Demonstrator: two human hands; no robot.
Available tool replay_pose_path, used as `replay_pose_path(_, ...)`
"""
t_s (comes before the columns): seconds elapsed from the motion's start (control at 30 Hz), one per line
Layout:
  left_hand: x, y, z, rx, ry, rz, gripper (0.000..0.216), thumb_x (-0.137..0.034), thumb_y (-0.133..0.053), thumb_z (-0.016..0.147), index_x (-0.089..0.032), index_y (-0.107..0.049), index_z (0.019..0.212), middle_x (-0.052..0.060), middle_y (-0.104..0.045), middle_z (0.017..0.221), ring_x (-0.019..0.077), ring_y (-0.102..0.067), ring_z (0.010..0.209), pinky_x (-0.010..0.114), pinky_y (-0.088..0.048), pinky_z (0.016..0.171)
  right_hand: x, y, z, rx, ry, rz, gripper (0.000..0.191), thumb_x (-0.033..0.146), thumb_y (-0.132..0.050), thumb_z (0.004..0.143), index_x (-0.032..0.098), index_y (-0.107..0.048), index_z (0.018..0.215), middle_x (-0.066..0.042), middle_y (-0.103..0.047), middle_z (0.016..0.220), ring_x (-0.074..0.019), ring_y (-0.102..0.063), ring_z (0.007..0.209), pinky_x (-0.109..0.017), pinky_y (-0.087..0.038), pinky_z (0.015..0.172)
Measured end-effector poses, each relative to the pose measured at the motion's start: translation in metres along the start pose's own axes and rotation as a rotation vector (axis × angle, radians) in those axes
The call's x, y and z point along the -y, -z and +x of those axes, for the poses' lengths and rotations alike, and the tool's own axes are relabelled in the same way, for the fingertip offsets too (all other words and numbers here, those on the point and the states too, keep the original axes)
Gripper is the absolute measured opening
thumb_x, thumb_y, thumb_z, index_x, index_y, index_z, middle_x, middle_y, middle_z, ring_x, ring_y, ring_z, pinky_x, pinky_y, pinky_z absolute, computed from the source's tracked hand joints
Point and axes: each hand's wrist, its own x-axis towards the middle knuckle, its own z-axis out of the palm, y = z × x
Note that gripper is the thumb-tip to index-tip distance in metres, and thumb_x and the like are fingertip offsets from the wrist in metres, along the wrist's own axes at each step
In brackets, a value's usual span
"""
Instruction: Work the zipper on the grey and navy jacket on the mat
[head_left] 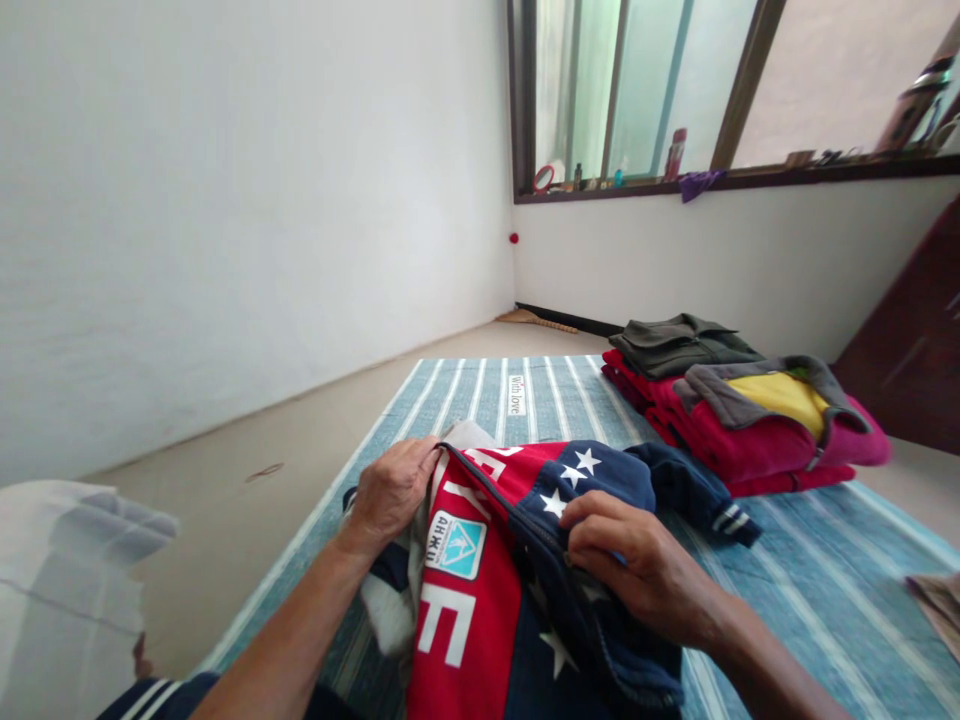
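A red, navy and white jacket (487, 580) with white stars and letters lies bunched on a blue striped mat (825, 590) in front of me. My left hand (390, 490) grips the jacket's grey-white edge at its upper left. My right hand (637, 560) pinches the navy star-printed fabric near the zipper line, fingers curled into the cloth. A navy sleeve with striped cuff (712, 500) trails off to the right of my right hand.
A stack of folded clothes (742, 410) in red, dark green, grey and yellow sits at the mat's far right. A white wall is on the left, a window sill (750, 180) with bottles beyond. Dark wooden furniture (915, 340) stands right. A pale cloth (67, 580) lies bottom left.
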Motion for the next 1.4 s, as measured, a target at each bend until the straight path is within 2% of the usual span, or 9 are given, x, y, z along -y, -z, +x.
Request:
replay_pose_path(0.17, -0.023, 0.02, -0.004, -0.045, 0.018, 0.085, 0.028, -0.028, -0.038, 0.089, -0.019, -0.062, 0.1, 0.009, -0.067, 0.097, 0.0231, -0.062, 0.09, 0.035, -0.05, 0.082, 0.003, -0.018, -0.024, -0.058, -0.02, -0.132, 0.017, 0.016, -0.042, 0.092, 0.02, -0.055, 0.083, -0.003, -0.058, 0.085, -0.0128, -0.054, 0.076, -0.024, -0.043, 0.066)
replay_pose_path(0.3, -0.072, 0.048, -0.018, -0.193, -0.015, 0.06, 0.029, -0.027, -0.048, 0.087, -0.023, -0.057, 0.114, 0.011, -0.063, 0.108, 0.0289, -0.057, 0.101, 0.047, -0.046, 0.091, 0.003, -0.041, -0.046, -0.164, 0.079, -0.247, 0.016, 0.01, -0.042, 0.09, 0.019, -0.054, 0.085, -0.004, -0.057, 0.078, -0.0137, -0.053, 0.071, -0.024, -0.042, 0.061)
replay_pose_path(0.43, -0.126, 0.053, -0.036, -0.027, -0.229, -0.203, 0.037, -0.02, -0.05, 0.085, -0.029, -0.053, 0.121, 0.007, -0.064, 0.109, 0.0249, -0.059, 0.102, 0.04, -0.052, 0.088, 0.006, -0.053, -0.053, -0.265, 0.182, -0.273, 0.016, 0.005, -0.043, 0.086, 0.017, -0.053, 0.084, -0.006, -0.057, 0.078, -0.0158, -0.054, 0.075, -0.026, -0.043, 0.063)
replay_pose_path(0.57, -0.153, 0.036, -0.047, 0.112, -0.295, -0.253, 0.026, -0.02, -0.049, 0.084, -0.022, -0.061, 0.107, 0.01, -0.064, 0.112, 0.0247, -0.059, 0.101, 0.039, -0.055, 0.085, 0.011, -0.052, -0.056, -0.303, 0.102, -0.208, 0.016, 0.007, -0.044, 0.087, 0.018, -0.055, 0.089, -0.006, -0.058, 0.084, -0.0158, -0.055, 0.078, -0.027, -0.044, 0.066)
replay_pose_path(0.7, -0.153, 0.025, -0.055, 0.144, -0.271, -0.261, 0.022, -0.022, -0.051, 0.083, -0.02, -0.062, 0.102, 0.013, -0.064, 0.112, 0.0262, -0.059, 0.102, 0.041, -0.056, 0.086, 0.008, -0.044, -0.068, -0.293, -0.017, -0.058, 0.012, 0.013, -0.05, 0.088, 0.02, -0.056, 0.096, -0.005, -0.06, 0.087, -0.0154, -0.057, 0.079, -0.026, -0.046, 0.068)
replay_pose_path(0.83, -0.145, 0.021, -0.062, 0.12, -0.237, -0.303, 0.024, -0.024, -0.054, 0.082, -0.022, -0.059, 0.106, 0.012, -0.064, 0.111, 0.0262, -0.06, 0.102, 0.041, -0.057, 0.085, -0.011, -0.035, -0.081, -0.336, -0.31, 0.041, 0.011, 0.023, -0.051, 0.089, 0.019, -0.06, 0.083, -0.002, -0.06, 0.076, -0.014, -0.057, 0.071, -0.025, -0.045, 0.064)
replay_pose_path(1.0, -0.143, 0.017, -0.068, 0.063, -0.208, -0.325, 0.026, -0.028, -0.057, 0.081, -0.023, -0.057, 0.106, 0.012, -0.064, 0.109, 0.0266, -0.061, 0.1, 0.04, -0.057, 0.082, -0.033, -0.034, -0.083, -0.245, -0.598, 0.255, 0.023, 0.035, -0.054, 0.086, 0.017, -0.065, 0.076, -0.003, -0.063, 0.075, -0.0167, -0.059, 0.072, -0.028, -0.045, 0.065)
replay_pose_path(1.17, -0.145, 0.017, -0.067, -0.008, -0.192, -0.306, 0.027, -0.027, -0.06, 0.079, -0.02, -0.057, 0.105, 0.012, -0.065, 0.107, 0.0256, -0.062, 0.099, 0.039, -0.056, 0.082, -0.034, -0.038, -0.077, -0.193, -0.601, 0.644, 0.025, 0.028, -0.058, 0.08, 0.018, -0.064, 0.101, -0.003, -0.066, 0.083, -0.0185, -0.061, 0.08, -0.033, -0.048, 0.08)
replay_pose_path(1.4, -0.145, 0.021, -0.067, -0.007, -0.222, -0.269, 0.026, -0.02, -0.06, 0.079, -0.013, -0.058, 0.104, 0.012, -0.063, 0.107, 0.0233, -0.06, 0.1, 0.035, -0.054, 0.085, -0.037, -0.03, -0.081, 0.001, -0.705, -0.127, 0.016, 0.027, -0.052, 0.081, 0.02, -0.062, 0.07, -0.002, -0.06, 0.074, -0.0189, -0.057, 0.073, -0.031, -0.042, 0.069)
